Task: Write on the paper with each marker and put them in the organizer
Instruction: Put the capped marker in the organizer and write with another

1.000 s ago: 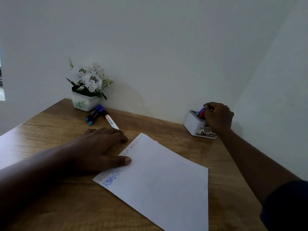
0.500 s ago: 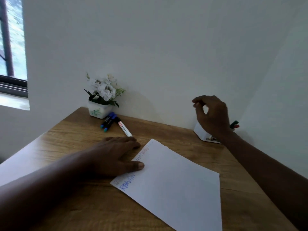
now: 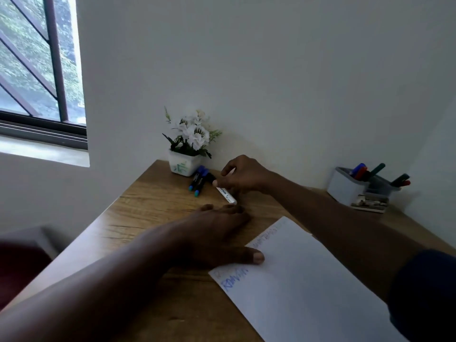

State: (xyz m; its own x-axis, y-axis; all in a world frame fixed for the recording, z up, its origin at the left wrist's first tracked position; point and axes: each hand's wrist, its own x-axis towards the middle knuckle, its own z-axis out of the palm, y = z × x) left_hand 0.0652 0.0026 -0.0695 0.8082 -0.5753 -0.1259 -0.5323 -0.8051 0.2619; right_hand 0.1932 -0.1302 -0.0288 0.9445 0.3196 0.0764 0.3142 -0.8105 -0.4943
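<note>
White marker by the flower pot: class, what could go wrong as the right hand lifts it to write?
1. The right hand pinches the white marker close beside two blue markers; lifting it may knock them rolling.
2. The left hand holds the paper only by the thumb at one edge, so the sheet may slide during writing.

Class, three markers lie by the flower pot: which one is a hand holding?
The white marker, pinched by the right hand; the two dark markers with blue ends lie untouched beside the flower pot.
</note>
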